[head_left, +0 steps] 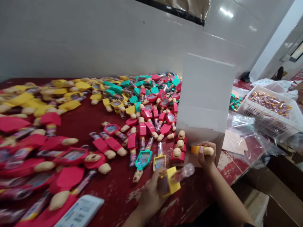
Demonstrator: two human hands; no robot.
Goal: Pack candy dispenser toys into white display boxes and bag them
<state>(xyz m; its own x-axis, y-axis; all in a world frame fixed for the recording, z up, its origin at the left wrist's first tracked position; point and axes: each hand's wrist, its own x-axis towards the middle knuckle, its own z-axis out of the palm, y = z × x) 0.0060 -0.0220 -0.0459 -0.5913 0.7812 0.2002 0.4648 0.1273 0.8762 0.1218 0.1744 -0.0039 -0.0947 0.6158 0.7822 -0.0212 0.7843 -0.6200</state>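
Observation:
My left hand [152,194] is closed around a yellow toy [174,181] with a clear plastic tube that points right, blurred by motion. My right hand [207,156] grips another yellow toy [195,149] with a beige head, held over the open white box [204,116]. Along the box's left side stand several red toys [179,156] in a row, their beige heads up. Left of the box, a teal toy [143,159] and a yellow-framed toy [159,161] lie on the red table near my left hand.
Heaps of red toys [68,179], yellow toys [30,97] and teal toys [115,88] spread across the table [75,123]. A white basket [267,116] of small wrapped pieces stands at right beside plastic bags. A white labelled packet [81,211] lies in front.

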